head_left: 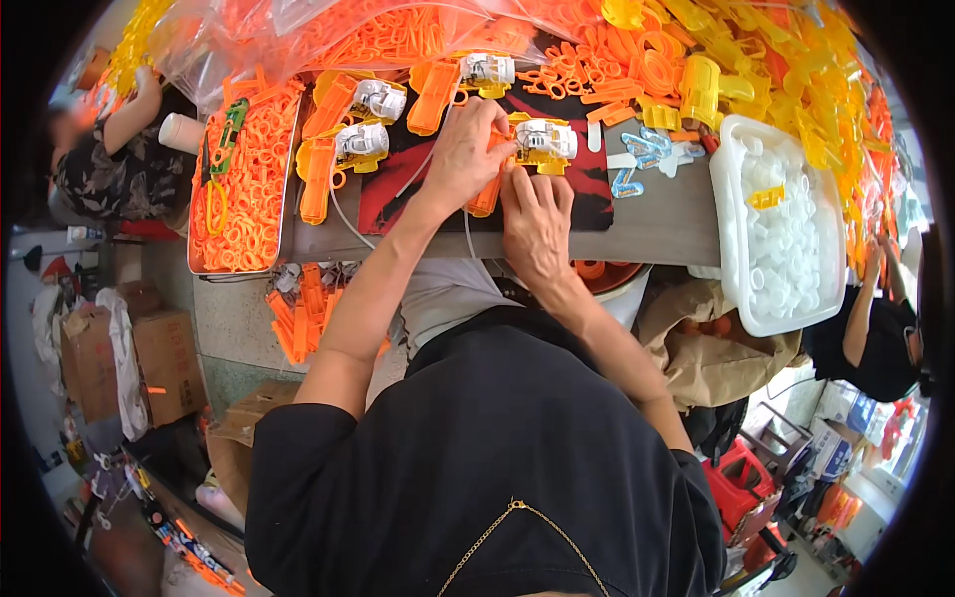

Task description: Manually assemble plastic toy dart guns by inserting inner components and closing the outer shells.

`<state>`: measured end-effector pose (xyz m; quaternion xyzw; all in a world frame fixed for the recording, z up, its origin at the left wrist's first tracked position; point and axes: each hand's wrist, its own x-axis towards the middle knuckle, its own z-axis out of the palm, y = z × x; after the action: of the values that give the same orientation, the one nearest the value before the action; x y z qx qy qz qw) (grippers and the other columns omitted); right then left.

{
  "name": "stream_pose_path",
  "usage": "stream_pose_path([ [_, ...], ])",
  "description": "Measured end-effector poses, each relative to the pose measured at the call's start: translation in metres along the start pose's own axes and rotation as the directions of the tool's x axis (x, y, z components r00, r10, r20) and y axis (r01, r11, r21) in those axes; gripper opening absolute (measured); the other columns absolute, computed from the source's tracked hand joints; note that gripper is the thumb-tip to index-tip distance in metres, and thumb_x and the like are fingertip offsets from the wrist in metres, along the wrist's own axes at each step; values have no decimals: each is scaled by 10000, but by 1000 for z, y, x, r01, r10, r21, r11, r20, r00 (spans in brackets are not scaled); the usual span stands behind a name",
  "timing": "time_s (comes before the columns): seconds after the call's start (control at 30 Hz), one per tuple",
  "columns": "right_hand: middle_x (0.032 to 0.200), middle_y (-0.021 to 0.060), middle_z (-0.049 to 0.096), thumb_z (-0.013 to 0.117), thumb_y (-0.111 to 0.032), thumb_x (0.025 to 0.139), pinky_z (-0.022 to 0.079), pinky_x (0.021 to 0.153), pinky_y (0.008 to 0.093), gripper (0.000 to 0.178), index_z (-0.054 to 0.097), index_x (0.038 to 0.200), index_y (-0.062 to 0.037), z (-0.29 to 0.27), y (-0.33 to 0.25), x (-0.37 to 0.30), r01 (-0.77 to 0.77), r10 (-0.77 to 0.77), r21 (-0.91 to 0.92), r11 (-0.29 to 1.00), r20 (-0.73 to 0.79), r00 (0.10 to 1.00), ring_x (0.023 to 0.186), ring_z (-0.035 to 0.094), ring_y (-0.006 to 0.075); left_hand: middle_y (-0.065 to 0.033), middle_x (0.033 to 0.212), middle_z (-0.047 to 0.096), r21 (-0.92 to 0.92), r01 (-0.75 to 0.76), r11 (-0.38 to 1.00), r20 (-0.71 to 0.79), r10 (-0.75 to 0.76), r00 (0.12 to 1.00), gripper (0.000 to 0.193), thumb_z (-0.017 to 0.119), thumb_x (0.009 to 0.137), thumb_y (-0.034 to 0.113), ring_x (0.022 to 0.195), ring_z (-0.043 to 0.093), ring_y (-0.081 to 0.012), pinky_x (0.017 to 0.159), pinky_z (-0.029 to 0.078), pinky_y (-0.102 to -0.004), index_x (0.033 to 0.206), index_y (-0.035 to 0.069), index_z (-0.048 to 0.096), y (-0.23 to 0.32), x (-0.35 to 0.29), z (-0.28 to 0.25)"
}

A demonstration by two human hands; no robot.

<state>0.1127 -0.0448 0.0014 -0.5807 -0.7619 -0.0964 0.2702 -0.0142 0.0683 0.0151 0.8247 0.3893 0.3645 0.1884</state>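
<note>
Your left hand point(466, 149) reaches up and inward, its wrist bent, thumb and fingertips at the left side of the orange, yellow and white piece point(545, 145); your right hand point(537, 217) lies back-up, fingers curled at its near edge. Whether either grip is clamped, I cannot tell. The piece is over the red-and-black mat point(587, 207). The cardboard box point(167, 358) bears faint printed marks

No readable text, blurred print point(177, 348) on a cardboard box point(167, 376) at far left
</note>
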Motion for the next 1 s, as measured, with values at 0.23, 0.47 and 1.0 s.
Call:
stream_pose_path([
  [0.23, 1244, 69, 643, 705, -78, 858, 362, 1066, 467, 394, 657, 1249, -99, -24, 54, 31, -62, 87, 127, 990, -203, 975, 1193, 570, 296, -115, 1090, 639, 64, -82, 995, 138, 72, 988, 293, 750, 887, 200, 1093, 607, -315, 957, 479, -424, 1092, 41, 613, -14, 7, -10],
  [0.47, 1363, 68, 601, 691, -59, 867, 383, 1074, 465, 455, 608, 1314, -83, 2, 61, 20, -8, 17, 96, 995, -101, 995, 1288, 548, 266, -112, 1217, 626, 59, -25, 998, -63, 29, 998, 203, 821, 784, 155, 1161, 589, -339, 1009, 456, -441, 873, 50, 672, 9, 2, 2],
  [1.0, 1257, 92, 637, 692, -12, 858, 460, 1007, 451, 346, 656, 1198, -62, 16, 58, 26, -139, 233, 456, 879, -158, 959, 1246, 552, 330, -46, 1213, 659, 317, -191, 929, -50, 218, 975, 246, 706, 858, 75, 1172, 605, -224, 1106, 375, -459, 1104, 73, 705, 35, -14, 1],
])
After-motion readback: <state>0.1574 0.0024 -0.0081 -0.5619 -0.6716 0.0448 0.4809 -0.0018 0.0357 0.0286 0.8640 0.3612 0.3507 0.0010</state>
